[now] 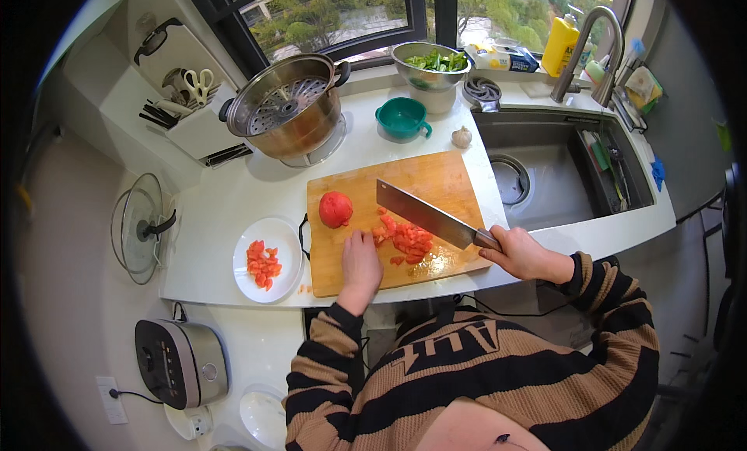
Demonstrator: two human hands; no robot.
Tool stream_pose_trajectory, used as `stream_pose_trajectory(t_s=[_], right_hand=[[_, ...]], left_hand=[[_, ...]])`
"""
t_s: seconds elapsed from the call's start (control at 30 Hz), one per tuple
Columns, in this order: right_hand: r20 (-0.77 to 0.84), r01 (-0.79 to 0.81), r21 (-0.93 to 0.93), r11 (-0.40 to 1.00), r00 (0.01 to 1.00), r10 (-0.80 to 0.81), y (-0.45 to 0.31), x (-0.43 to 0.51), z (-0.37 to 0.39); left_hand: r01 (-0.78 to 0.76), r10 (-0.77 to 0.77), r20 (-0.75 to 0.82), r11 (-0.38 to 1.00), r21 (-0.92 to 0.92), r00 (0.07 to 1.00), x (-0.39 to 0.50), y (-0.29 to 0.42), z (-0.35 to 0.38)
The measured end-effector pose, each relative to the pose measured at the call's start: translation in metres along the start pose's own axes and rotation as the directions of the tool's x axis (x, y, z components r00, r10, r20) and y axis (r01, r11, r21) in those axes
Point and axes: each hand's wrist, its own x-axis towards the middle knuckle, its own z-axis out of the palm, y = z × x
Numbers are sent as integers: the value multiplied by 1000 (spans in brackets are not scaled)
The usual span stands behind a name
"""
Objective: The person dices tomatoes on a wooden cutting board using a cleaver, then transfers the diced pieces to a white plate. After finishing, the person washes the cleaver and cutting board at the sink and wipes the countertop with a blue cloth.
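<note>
My right hand (pixel 519 254) grips the dark handle of a cleaver (pixel 429 214), its broad steel blade slanting up and left over a wooden cutting board (pixel 437 171). Beneath and beside the blade lies a heap of chopped tomato (pixel 411 241). My left hand (pixel 360 264) is on the board just left of the heap, fingers pointing away from me; whether they pinch a piece is hidden. Beyond that hand sits a whole peeled tomato (pixel 335 209). A white plate (pixel 242 276) left of the board holds more tomato pieces (pixel 264 264).
A steamer pot (pixel 292 124) stands behind, near a green bowl (pixel 402 117), a garlic bulb (pixel 461 137) and a metal bowl (pixel 429 77) of cut green vegetables. The sink (pixel 551 153) lies right. At left are a glass lid (pixel 140 229), a knife block (pixel 201 127) and a rice cooker (pixel 181 363).
</note>
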Motion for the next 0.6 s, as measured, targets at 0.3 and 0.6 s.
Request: stream_pose_trajectory(t_s=[0.3,0.6], right_hand=[[130,185,-108,977,977,-171,-19,0,10],[243,245,-232,942,952,-188,-37,16,16]], left_hand=[[-85,37,-248,979,-186,968,-47,29,4],[-40,-23,-298,978,-203,954,-55,22,4]])
